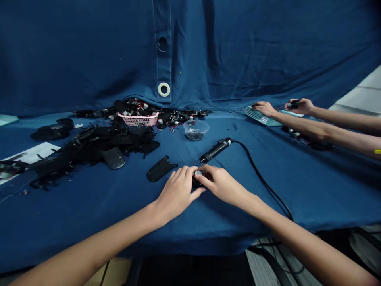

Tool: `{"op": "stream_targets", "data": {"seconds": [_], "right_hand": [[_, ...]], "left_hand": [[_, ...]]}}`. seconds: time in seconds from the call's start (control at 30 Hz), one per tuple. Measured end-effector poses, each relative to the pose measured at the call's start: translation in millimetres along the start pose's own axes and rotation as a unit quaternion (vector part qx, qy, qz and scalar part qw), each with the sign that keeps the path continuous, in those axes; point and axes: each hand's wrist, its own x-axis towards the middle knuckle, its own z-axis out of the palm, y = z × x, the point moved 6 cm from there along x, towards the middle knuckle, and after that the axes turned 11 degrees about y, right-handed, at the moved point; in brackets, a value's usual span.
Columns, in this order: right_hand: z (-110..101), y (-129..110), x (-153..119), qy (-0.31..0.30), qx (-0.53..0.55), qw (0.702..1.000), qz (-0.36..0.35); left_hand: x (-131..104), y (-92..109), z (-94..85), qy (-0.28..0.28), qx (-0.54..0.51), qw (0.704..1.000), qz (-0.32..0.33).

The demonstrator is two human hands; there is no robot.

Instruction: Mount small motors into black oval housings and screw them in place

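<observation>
Both of my hands meet around a small dark part [196,181] with a pale piece on top, low over the blue cloth. My left hand [177,190] is curled round its left side. From the right, the fingers of my right hand [220,183] pinch the same part. My fingers hide most of it, so its exact kind cannot be made out. Just beyond my hands lies a black electric screwdriver [216,150], its thin bit pointing toward them. A flat black plastic cover [161,169] rests to the left of my left hand.
A clear bowl of small dark pieces [196,130] stands ahead. Black plastic parts [89,149] are heaped at left, before a pink basket [139,119] of wired parts. The screwdriver's cable [262,174] runs right. Another person's hands [264,108] work by a light-blue basket [258,116].
</observation>
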Motion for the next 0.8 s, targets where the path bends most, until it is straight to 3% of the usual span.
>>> {"op": "stream_targets", "data": {"seconds": [0.17, 0.3, 0.4, 0.5, 0.63, 0.8], "right_hand": [[-1.0, 1.4, -3.5, -0.022, -0.033, 0.996, -0.082], [0.0, 9.0, -3.2, -0.017, -0.029, 0.995, -0.089], [2.6, 8.6, -2.5, -0.025, -0.016, 0.995, -0.095], [3.5, 3.3, -0.2, -0.013, -0.001, 0.994, -0.112], [-3.4, 1.0, 6.2, 0.068, 0.024, 0.992, -0.102], [-8.2, 9.3, 9.2, 0.097, 0.094, 0.989, -0.052]], "left_hand": [[3.1, -14.1, 4.7, -0.028, -0.096, 0.994, -0.034], [7.3, -15.9, -4.7, -0.059, -0.1, 0.992, 0.05], [19.0, -15.6, -19.2, -0.018, -0.022, 0.992, 0.125], [35.4, -13.0, -26.3, 0.032, 0.028, 0.988, 0.147], [49.0, -14.0, -17.5, 0.061, 0.024, 0.996, 0.053], [33.0, -17.2, -6.5, 0.065, -0.043, 0.994, -0.072]]}}
